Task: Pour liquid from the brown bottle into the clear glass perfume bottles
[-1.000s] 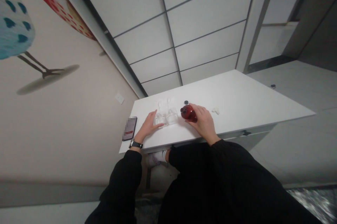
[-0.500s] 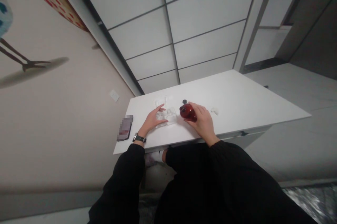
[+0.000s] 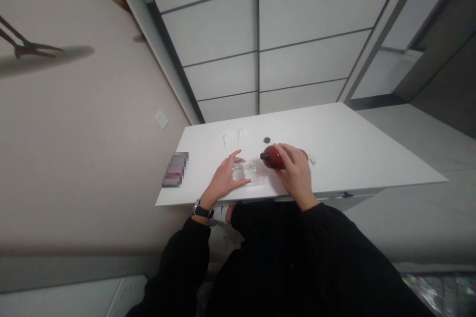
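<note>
**Inspector:** Position of the dark red rounded plastic bottle [image 3: 274, 157]?

**Observer:** It lies tilted on the white rectangular table [image 3: 345, 148], neck pointing toward the wall side. The right hand [image 3: 295, 173] is wrapped over its body, fingers curled round it.

**Inspector:** And the other hand?

**Observer:** The left hand [image 3: 225, 180] sits just beside the bottle, on its wall side, thumb and fingers closed part-way about a small clear glass tumbler [image 3: 238, 172]. A second clear glass tumbler [image 3: 258, 175] stands between that one and the bottle.

**Inspector:** Anything else near the bottle?

**Observer:** A small black round cap [image 3: 267, 140] just beyond it; a flat dark phone [image 3: 174, 170], blurred, well apart toward the wall; a black wristwatch [image 3: 203, 211] on the left wrist
</note>
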### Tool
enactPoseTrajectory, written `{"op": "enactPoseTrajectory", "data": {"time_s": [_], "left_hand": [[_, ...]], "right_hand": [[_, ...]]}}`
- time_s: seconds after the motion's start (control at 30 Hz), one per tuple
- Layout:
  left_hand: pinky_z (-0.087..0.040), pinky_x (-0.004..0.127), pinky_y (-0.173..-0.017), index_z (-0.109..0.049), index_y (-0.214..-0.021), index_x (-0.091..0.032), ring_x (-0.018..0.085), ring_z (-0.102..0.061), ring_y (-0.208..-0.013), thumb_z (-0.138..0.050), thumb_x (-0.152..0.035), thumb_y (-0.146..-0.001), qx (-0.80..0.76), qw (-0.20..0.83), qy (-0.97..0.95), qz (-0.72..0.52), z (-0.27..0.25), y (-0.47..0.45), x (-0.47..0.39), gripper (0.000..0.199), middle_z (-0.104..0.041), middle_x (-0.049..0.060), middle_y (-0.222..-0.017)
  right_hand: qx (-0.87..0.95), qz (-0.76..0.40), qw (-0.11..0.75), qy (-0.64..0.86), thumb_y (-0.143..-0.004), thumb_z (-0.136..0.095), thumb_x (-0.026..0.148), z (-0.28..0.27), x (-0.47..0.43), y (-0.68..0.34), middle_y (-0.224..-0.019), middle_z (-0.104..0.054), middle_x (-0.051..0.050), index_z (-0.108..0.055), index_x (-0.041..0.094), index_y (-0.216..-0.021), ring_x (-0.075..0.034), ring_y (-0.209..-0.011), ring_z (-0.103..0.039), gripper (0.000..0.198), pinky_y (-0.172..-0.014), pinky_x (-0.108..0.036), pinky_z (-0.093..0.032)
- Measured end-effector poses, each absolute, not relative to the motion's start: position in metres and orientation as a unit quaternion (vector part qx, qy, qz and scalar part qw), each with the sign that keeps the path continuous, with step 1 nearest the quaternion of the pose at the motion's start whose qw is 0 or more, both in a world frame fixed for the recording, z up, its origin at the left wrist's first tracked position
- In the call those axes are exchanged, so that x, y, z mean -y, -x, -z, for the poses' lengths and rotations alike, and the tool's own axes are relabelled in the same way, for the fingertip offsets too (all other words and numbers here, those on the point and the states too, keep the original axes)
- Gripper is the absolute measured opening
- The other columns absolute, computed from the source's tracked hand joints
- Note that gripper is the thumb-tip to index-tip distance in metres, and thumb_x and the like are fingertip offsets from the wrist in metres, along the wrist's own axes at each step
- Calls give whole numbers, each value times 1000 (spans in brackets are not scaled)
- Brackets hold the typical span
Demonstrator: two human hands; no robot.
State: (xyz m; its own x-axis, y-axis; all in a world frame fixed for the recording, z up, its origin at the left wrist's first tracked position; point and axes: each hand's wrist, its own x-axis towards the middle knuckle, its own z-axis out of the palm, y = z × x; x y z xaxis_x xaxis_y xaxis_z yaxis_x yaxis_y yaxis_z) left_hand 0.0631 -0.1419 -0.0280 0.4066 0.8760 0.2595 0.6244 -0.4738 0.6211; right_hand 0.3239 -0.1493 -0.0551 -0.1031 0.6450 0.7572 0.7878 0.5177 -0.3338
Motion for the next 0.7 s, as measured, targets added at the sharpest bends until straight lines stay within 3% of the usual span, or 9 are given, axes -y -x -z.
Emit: {"op": "enactPoseTrajectory", "data": {"time_s": [0.37,0.7], "left_hand": [[-40,53,-122,-34,-156,-25,32,-59,-134,-89,-29,-76,-469,218,-801,-303,29,-67,145,97,-68,10,-133],[-41,52,-121,-32,-155,-25,33,-58,-136,-89,-30,-77,-468,227,-798,-304,28,-67,146,97,-68,10,-134]], "right_hand": [[770,133,409,471,-93,-54,5,53,152,-318,-143,-66,-13,-53,28,-152,-33,-136,-59,63,-121,-63,-35],[771,157,406,464,-98,-52,5,52,150,-316,-142,-67,-13,-54,30,-153,-32,-137,-59,60,-123,-66,-31]]}}
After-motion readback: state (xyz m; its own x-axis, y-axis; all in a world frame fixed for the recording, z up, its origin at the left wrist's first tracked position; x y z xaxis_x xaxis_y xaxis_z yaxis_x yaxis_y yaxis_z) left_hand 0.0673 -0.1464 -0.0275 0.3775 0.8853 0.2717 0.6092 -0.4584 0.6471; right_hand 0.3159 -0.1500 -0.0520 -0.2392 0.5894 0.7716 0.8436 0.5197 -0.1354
